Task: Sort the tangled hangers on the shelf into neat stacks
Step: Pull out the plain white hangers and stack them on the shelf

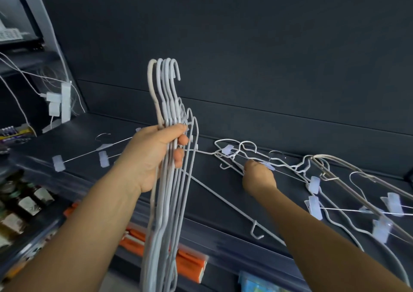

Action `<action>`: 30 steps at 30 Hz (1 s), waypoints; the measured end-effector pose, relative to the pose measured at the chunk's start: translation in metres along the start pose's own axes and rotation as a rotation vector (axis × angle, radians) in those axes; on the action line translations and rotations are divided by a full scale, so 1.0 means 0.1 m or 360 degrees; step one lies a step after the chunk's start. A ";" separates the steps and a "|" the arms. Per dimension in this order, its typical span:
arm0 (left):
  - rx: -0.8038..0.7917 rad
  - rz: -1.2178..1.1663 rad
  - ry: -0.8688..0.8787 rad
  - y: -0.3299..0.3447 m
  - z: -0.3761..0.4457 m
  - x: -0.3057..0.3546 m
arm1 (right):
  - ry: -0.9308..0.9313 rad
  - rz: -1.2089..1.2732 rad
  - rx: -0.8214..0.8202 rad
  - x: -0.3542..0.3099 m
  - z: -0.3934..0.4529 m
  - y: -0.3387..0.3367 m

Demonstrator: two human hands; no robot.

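My left hand (pixel 152 157) grips a bunch of several white wire hangers (pixel 166 94), held upright with their hooks up and their bodies hanging below the shelf edge. My right hand (pixel 258 178) reaches onto the dark shelf (pixel 223 202) and pinches a wire of the tangled hangers (pixel 241 153) lying there. More tangled hangers with clear clips (pixel 348 191) spread to the right. A clip hanger (pixel 102 155) lies on the shelf at the left.
The dark back panel (pixel 245 56) rises behind the shelf. A white power strip with cables (pixel 64 101) hangs at the left. Below the shelf edge are orange packs (pixel 190 262) and small jars (pixel 29 204) on lower shelves.
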State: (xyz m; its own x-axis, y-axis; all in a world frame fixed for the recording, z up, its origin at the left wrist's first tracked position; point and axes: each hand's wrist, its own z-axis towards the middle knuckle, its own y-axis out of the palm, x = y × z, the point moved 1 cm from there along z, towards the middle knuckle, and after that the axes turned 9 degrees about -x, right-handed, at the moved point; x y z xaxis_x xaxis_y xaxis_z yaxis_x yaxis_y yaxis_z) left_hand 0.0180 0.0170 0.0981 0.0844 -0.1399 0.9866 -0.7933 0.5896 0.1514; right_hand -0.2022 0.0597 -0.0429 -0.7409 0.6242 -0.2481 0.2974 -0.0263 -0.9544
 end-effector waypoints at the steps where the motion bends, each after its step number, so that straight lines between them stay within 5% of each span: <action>1: 0.0000 -0.0004 -0.0007 -0.01 -0.01 -0.01 | 0.0021 -0.0005 -0.0010 0.01 0.01 0.00; 12: 0.0075 0.0034 0.0048 -0.09 -0.12 0.03 | 0.0005 0.0629 0.0159 0.18 0.02 -0.20; 21: 0.0075 0.0134 0.0133 -0.16 -0.23 0.21 | -0.0173 0.0697 0.0301 0.38 -0.03 -0.47; 30: 0.0161 0.0203 0.0217 -0.26 -0.28 0.33 | -0.0269 0.0853 0.0108 0.63 -0.03 -0.78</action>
State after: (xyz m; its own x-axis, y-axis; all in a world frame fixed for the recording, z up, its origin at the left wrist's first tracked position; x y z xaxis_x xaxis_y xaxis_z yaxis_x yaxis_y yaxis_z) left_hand 0.0581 0.0193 0.1285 0.0550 0.0437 0.9975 -0.8587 0.5118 0.0249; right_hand -0.2709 0.1034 0.0161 -0.5846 0.3760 -0.7190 0.6237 -0.3586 -0.6946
